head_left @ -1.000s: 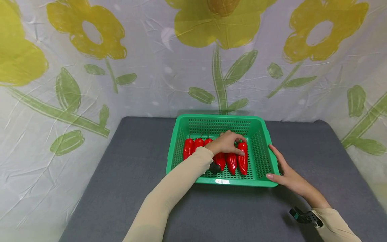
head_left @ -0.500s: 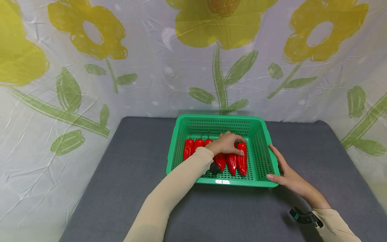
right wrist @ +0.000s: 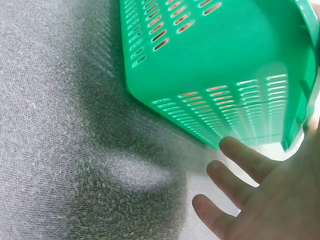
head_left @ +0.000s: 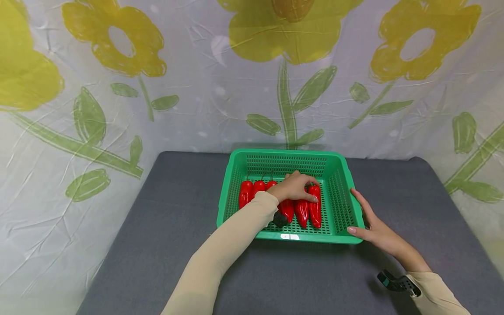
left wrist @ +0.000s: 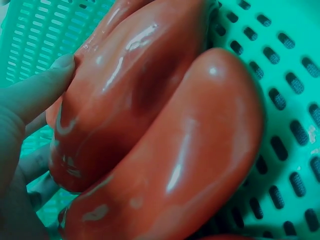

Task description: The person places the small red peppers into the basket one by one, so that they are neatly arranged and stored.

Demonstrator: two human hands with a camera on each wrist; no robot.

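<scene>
A green perforated plastic basket holds a row of several long, glossy red peppers. Reaching in from the front, my left hand holds the rightmost red pepper near its stem end, between thumb and fingers. In the left wrist view, the thumb presses a red pepper's side, with another lying against it. My right hand rests at the basket's front right corner, index along the right side, thumb at the front rim. Its other fingers are extended and spread in the right wrist view.
More red peppers lie at the basket's left, partly behind my left forearm. The basket stands on a dark grey cloth-covered table, near its back edge. A flower-printed curtain hangs behind. Black wrist straps show at the sleeves.
The rightmost red pepper has shifted slightly left, towards its neighbour, under my left hand's fingers. My right hand has stayed at the basket corner.
</scene>
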